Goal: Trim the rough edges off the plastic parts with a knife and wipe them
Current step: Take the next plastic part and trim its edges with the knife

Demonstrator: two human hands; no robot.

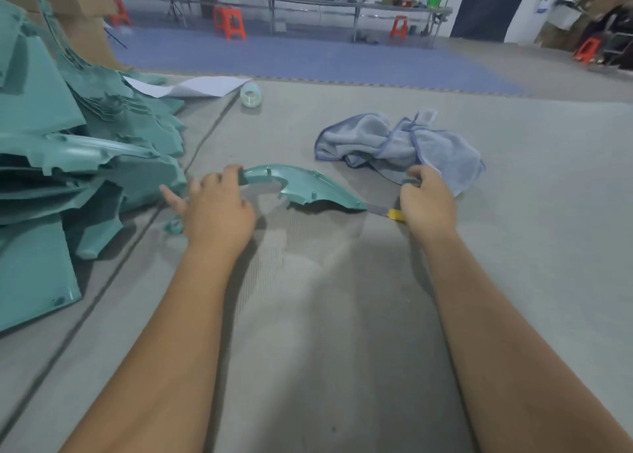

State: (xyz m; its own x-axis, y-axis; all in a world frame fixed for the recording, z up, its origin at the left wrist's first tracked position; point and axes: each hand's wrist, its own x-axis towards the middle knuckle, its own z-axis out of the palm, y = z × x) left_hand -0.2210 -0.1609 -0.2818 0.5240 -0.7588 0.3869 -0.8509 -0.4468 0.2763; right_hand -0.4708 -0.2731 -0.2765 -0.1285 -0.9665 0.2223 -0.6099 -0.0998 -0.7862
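A curved teal plastic part point(301, 187) lies on the grey table point(342, 315) in front of me. My left hand point(217, 209) grips its left end. My right hand point(426, 202) holds a knife point(385, 211) with a yellow handle; the grey blade touches the part's right tip. A light blue cloth point(397, 140) lies crumpled just behind my right hand.
A big pile of teal plastic parts point(68, 164) fills the left side of the table. A roll of clear tape point(251, 94) and a white sheet point(195, 87) lie further back. Small teal scraps point(174, 226) sit by my left hand. Orange stools and benches stand in the room beyond.
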